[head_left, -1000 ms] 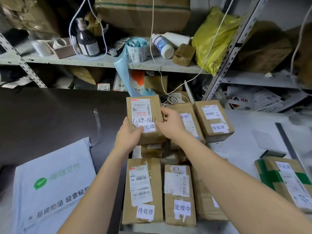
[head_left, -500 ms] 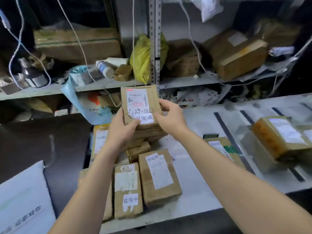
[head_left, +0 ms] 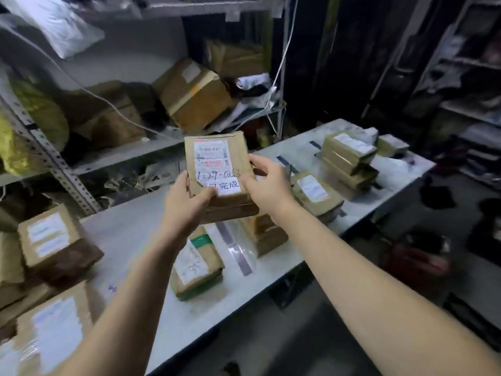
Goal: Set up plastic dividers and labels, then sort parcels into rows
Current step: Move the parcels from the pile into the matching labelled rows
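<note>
A small stack of brown cardboard parcels (head_left: pixel 217 169) is held in the air over the white table (head_left: pixel 151 232); the top one has a white shipping label with handwriting. My left hand (head_left: pixel 184 207) grips the stack's lower left corner, and my right hand (head_left: pixel 268 185) grips its right side. More labelled parcels lie on the table: one with green tape (head_left: pixel 196 264) below the held stack, one to the right (head_left: pixel 314 192), a stack at the far right (head_left: pixel 348 156), and others at the left (head_left: pixel 53 240). Clear plastic dividers with dark strips (head_left: pixel 238 251) lie flat on the table.
Metal shelving (head_left: pixel 54 158) behind the table holds large cardboard boxes (head_left: pixel 192 93), a yellow bag (head_left: pixel 32 126) and white cables. The table's front edge runs diagonally, with dark floor and clutter (head_left: pixel 414 261) to the right. Dark shelves (head_left: pixel 466 77) stand at the far right.
The view has swung right along the table. Both hands have carried the parcel stack away from the left-hand group toward the table's right side, keeping the same grip.
</note>
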`<action>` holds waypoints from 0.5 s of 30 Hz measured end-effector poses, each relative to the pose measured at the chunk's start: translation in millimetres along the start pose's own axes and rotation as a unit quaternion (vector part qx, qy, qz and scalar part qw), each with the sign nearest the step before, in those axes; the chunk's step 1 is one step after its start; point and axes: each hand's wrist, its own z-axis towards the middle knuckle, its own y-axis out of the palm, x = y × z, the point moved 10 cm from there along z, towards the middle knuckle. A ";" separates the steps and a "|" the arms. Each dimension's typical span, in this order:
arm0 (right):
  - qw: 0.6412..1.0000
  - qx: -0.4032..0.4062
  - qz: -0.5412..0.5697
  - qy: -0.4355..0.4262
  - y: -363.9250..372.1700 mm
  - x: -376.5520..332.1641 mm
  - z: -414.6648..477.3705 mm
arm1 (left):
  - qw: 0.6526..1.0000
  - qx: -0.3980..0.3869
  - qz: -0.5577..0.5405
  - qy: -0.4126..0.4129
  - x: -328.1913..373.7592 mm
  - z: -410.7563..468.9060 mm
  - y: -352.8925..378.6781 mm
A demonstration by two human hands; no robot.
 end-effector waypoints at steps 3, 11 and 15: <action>1.000 0.020 -0.001 0.012 -56.9 26.9 20.4 | 0.999 -0.030 -0.002 0.014 20.1 16.7 65.4; 0.997 0.025 -0.050 0.047 -162.0 107.0 109.8 | 0.996 -0.078 -0.040 -0.013 17.8 82.4 223.5; 0.993 0.002 -0.087 0.082 -186.6 164.5 157.2 | 0.995 -0.079 -0.015 -0.056 -9.6 108.8 291.5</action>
